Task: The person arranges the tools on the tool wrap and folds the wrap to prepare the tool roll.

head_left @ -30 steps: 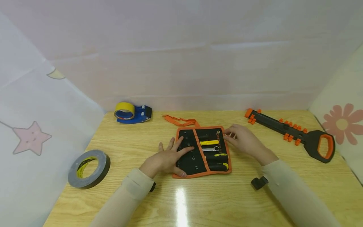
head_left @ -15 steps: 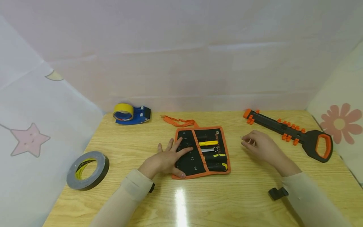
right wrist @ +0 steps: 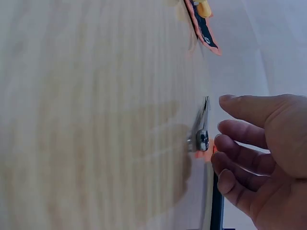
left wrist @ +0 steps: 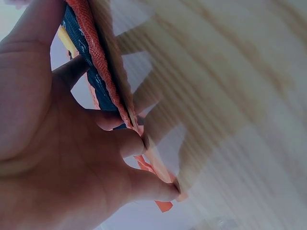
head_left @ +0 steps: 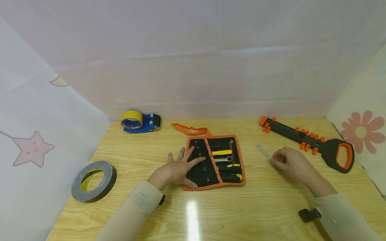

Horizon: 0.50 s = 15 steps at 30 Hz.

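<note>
A small silver wrench (head_left: 263,152) lies on the wooden table right of the tool pouch. Close over its near end is my right hand (head_left: 292,163); in the right wrist view the loosely bent fingers (right wrist: 244,134) stand apart from the wrench (right wrist: 204,117). My left hand (head_left: 178,170) rests with spread fingers on the left half of the black, orange-edged tool pouch (head_left: 208,174). The pouch's right-hand slots hold a yellow-handled tool (head_left: 222,152), another wrench (head_left: 223,159) and black-and-yellow handles (head_left: 230,177). In the left wrist view, fingertips (left wrist: 165,191) touch down past the pouch's edge.
A grey tape roll (head_left: 76,185) lies at the left. Behind it sits a blue tape dispenser (head_left: 147,123) with yellow tape. A black-and-orange rack with a loop handle (head_left: 330,152) lies at the back right. The pouch's orange strap (head_left: 191,129) trails toward the wall.
My right hand has moved from the pouch's right edge rightward and nearer, letting go of the small wrench, which now lies on the table. My left hand stays on the pouch.
</note>
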Each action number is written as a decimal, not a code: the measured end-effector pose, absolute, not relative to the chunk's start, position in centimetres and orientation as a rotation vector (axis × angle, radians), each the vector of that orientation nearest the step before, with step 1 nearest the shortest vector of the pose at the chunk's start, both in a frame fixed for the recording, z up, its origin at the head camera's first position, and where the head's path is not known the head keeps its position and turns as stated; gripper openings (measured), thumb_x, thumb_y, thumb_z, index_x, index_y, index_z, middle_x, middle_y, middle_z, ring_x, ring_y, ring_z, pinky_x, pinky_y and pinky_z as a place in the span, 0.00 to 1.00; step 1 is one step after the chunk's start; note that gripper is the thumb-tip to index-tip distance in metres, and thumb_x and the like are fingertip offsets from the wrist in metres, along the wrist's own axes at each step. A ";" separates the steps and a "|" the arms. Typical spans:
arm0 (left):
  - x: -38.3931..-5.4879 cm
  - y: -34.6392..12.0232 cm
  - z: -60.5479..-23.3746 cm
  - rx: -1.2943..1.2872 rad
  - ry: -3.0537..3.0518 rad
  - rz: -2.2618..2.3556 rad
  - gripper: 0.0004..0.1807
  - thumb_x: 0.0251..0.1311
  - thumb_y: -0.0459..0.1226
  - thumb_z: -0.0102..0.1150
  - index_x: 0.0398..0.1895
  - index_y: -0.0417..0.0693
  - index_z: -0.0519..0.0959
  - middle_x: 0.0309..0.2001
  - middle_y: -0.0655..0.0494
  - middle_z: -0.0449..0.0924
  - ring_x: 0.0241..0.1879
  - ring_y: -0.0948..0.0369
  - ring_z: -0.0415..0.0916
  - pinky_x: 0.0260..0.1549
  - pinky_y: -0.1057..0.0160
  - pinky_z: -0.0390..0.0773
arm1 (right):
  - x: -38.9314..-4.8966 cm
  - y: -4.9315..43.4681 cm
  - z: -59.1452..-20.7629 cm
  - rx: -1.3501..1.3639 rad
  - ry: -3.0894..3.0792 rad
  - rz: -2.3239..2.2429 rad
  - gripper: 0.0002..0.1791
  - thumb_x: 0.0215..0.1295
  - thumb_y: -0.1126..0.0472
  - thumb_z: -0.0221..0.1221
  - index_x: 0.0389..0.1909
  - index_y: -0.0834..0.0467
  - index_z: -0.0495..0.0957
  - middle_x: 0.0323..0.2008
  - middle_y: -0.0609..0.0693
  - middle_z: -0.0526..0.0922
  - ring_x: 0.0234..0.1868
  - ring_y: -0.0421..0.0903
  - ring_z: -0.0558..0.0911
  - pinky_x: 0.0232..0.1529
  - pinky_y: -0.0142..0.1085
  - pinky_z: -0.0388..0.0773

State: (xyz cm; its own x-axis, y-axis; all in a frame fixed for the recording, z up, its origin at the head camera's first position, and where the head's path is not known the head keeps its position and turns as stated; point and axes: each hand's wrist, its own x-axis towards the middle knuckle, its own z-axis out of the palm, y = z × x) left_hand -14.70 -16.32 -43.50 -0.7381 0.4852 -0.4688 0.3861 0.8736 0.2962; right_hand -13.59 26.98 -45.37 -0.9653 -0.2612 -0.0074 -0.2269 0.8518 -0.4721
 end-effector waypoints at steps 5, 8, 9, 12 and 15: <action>-14.8 -16.4 -43.7 0.637 2.500 0.230 0.60 0.56 0.64 0.75 0.88 0.80 0.49 0.90 0.49 0.24 0.88 0.36 0.27 0.75 0.16 0.39 | -13.3 27.5 -46.0 -0.320 2.900 -0.746 0.10 0.70 0.56 0.72 0.38 0.60 0.87 0.32 0.47 0.83 0.32 0.42 0.76 0.33 0.37 0.74; -14.8 -16.4 -43.8 0.640 2.501 0.228 0.60 0.57 0.64 0.75 0.88 0.80 0.49 0.90 0.49 0.24 0.88 0.36 0.28 0.75 0.16 0.39 | -13.3 27.6 -46.1 -0.317 2.888 -0.750 0.09 0.71 0.57 0.71 0.37 0.60 0.86 0.31 0.47 0.83 0.31 0.42 0.75 0.32 0.36 0.73; -14.8 -16.4 -43.8 0.641 2.499 0.233 0.60 0.56 0.63 0.75 0.88 0.80 0.49 0.90 0.49 0.24 0.88 0.36 0.28 0.74 0.16 0.39 | -13.3 27.6 -46.1 -0.315 2.888 -0.745 0.08 0.71 0.58 0.71 0.37 0.59 0.86 0.31 0.47 0.82 0.31 0.42 0.75 0.32 0.35 0.72; -15.0 -16.5 -44.2 0.650 2.496 0.240 0.61 0.55 0.64 0.75 0.88 0.81 0.48 0.90 0.48 0.23 0.88 0.34 0.28 0.73 0.14 0.38 | -13.3 27.6 -46.1 -0.330 2.883 -0.739 0.07 0.72 0.59 0.70 0.37 0.60 0.86 0.30 0.47 0.82 0.30 0.42 0.75 0.30 0.34 0.71; -15.0 -16.5 -44.1 0.659 2.491 0.247 0.62 0.53 0.66 0.75 0.87 0.84 0.48 0.90 0.49 0.22 0.88 0.34 0.29 0.72 0.14 0.38 | -13.3 27.4 -45.9 -0.350 2.882 -0.727 0.07 0.71 0.60 0.70 0.36 0.61 0.86 0.29 0.47 0.83 0.29 0.41 0.75 0.30 0.34 0.72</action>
